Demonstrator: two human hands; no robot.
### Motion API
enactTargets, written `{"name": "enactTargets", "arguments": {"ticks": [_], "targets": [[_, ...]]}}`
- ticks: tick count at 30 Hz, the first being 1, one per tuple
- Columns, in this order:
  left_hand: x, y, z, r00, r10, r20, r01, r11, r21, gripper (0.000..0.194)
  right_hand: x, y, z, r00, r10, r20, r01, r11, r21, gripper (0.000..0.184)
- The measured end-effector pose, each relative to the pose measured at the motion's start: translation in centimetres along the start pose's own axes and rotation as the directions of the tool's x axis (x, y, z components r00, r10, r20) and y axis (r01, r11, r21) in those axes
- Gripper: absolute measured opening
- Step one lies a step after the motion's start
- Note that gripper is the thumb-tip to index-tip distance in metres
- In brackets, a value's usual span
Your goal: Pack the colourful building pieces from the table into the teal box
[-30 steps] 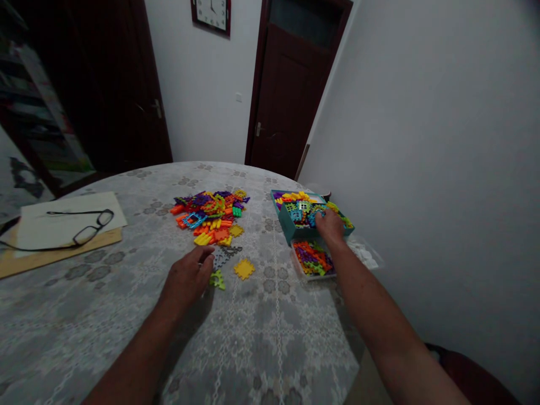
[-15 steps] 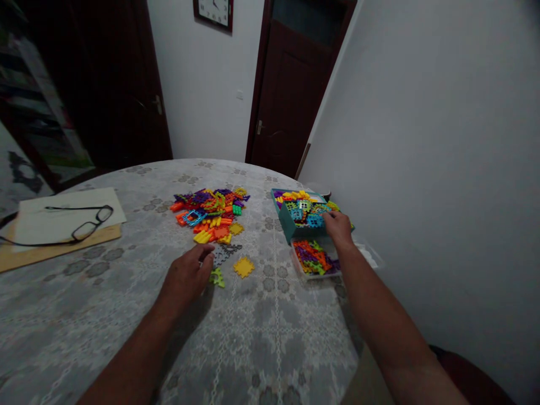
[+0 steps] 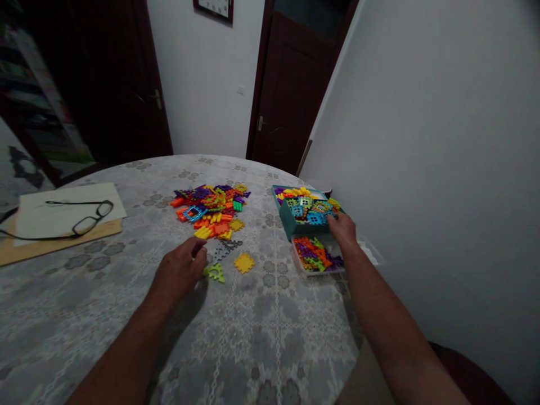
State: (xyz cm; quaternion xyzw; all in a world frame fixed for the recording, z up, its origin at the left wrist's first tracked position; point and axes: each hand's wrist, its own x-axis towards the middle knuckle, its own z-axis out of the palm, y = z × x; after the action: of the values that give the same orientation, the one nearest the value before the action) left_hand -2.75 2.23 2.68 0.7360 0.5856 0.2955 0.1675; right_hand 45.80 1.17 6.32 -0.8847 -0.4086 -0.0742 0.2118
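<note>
My left hand (image 3: pixel 181 266) hovers with loosely bent fingers, thumb and forefinger apart and nothing visible between them. Right beside it lie a green triangular plastic piece (image 3: pixel 216 273), grey toothed pieces (image 3: pixel 221 251) and a yellow square toothed piece (image 3: pixel 244 262). Beyond these is a heap of colourful interlocking building pieces (image 3: pixel 214 203). My right hand (image 3: pixel 343 229) is at the right end of a teal box (image 3: pixel 297 226) filled with blue, green and yellow window-like pieces (image 3: pixel 315 217). Its fingers are pinched down among them; their tips are partly hidden.
In front of the teal box sits a clear plastic tray (image 3: pixel 314 274) of orange, purple and green pieces. Black-framed glasses (image 3: pixel 80 228) rest on paper and a wooden board (image 3: pixel 113 228) at left. A patterned cloth covers the round table (image 3: pixel 261 332); a wall (image 3: pixel 422 169) rises on the right.
My left hand has drawn back slightly to the left, showing more of the grey and green pieces. My right hand has shifted a little right at the box's edge.
</note>
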Motion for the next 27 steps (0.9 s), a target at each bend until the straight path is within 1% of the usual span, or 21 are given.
{"name": "enactTargets", "arguments": {"ticks": [2,4,6,9,11,13,15,16,17,18,20,21,22,23,24,27], "targets": [[-0.1,-0.1,-0.3,0.999,-0.027,0.03,0.026,0.999,0.026,0.031,-0.4,0.1,-0.3,1.0,-0.014,0.011,0.014,1.0,-0.012,0.049],[-0.2,-0.3,-0.4,0.997,-0.056,0.053,0.053,0.997,0.054,0.032,-0.9,0.3,-0.5,1.0,-0.03,-0.01,0.03,0.999,-0.023,0.052],[-0.2,-0.6,-0.5,0.991,-0.07,0.113,0.063,0.996,0.063,0.033,-1.4,0.7,-0.7,0.994,-0.054,-0.092,0.052,0.998,-0.031,0.053],[-0.3,-1.0,-0.6,0.984,-0.075,0.164,0.068,0.996,0.049,0.036,-2.3,0.8,-1.1,0.967,-0.102,-0.233,0.095,0.995,-0.04,0.053],[-0.4,-1.2,-0.6,0.977,-0.074,0.199,0.065,0.997,0.051,0.038,-3.3,0.1,-1.4,0.949,-0.136,-0.284,0.129,0.991,-0.042,0.051],[-0.5,-1.2,-0.5,0.968,-0.075,0.238,0.059,0.996,0.072,0.038,-4.7,-1.3,-1.7,0.938,-0.204,-0.28,0.205,0.978,-0.027,0.046],[-0.7,-1.0,-0.3,0.958,-0.062,0.279,0.032,0.993,0.112,0.042,-6.7,-3.3,-1.8,0.921,-0.332,-0.205,0.344,0.939,0.027,0.04],[-0.8,-0.9,-0.2,0.953,-0.051,0.299,0.008,0.99,0.141,0.044,-7.9,-4.4,-1.8,0.9,-0.413,-0.142,0.426,0.902,0.075,0.038],[-0.9,-0.8,-0.1,0.947,-0.037,0.318,-0.02,0.984,0.175,0.046,-9.3,-5.5,-1.6,0.866,-0.496,-0.063,0.5,0.855,0.135,0.036],[-0.9,-0.7,0.1,0.942,-0.025,0.336,-0.049,0.976,0.211,0.046,-10.7,-6.7,-1.3,0.819,-0.574,0.023,0.559,0.805,0.199,0.035],[-1.0,-0.6,0.4,0.933,-0.01,0.36,-0.092,0.96,0.265,0.041,-13.8,-8.8,-0.3,0.695,-0.696,0.18,0.632,0.711,0.309,0.035],[-1.1,-0.5,0.5,0.931,-0.003,0.366,-0.106,0.955,0.276,0.038,-15.3,-9.8,0.2,0.643,-0.729,0.236,0.648,0.682,0.339,0.036],[-1.1,-0.5,0.6,0.928,0.004,0.372,-0.115,0.954,0.278,0.035,-16.6,-10.7,0.8,0.609,-0.741,0.281,0.655,0.67,0.348,0.039],[-1.1,-0.5,0.7,0.926,0.007,0.377,-0.119,0.954,0.274,0.033,-17.8,-11.5,1.4,0.601,-0.733,0.318,0.652,0.68,0.336,0.042],[-1.1,-0.4,0.7,0.924,0.008,0.382,-0.119,0.956,0.268,0.031,-18.8,-12.3,2.0,0.605,-0.713,0.354,0.643,0.7,0.311,0.044],[-1.2,-0.2,0.7,0.92,0.02,0.391,-0.127,0.96,0.25,0.023,-20.7,-13.7,3.2,0.639,-0.64,0.427,0.611,0.759,0.225,0.048]]}}
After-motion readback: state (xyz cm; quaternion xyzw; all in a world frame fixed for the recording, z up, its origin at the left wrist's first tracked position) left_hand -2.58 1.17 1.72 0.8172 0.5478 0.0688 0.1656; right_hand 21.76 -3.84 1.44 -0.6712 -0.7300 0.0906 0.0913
